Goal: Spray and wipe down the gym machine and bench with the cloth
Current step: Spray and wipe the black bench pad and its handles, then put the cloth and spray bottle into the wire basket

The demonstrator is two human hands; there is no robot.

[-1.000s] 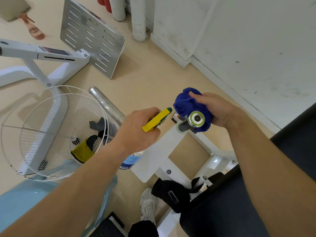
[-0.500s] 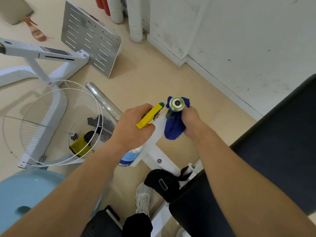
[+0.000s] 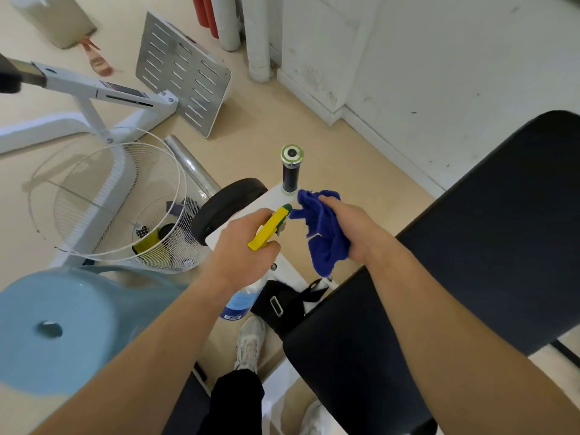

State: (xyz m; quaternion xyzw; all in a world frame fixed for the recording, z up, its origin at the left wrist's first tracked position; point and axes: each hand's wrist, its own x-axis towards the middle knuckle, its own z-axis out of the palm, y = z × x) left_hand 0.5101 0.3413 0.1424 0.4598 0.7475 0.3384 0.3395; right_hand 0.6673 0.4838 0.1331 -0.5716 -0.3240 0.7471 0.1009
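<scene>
Cloth (image 3: 324, 237) now off handle (image 3: 290, 172), bunched in your right grip (image 3: 354, 229); left grip (image 3: 241, 251) clutches spray bottle (image 3: 270, 228); aim nozzle 12 o'clock

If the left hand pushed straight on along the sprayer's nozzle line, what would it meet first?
Probably the top edge of the blue cloth gripped by the right hand, just beyond the spray bottle; the black handle grip stands right behind it. Depth is unclear.
</scene>
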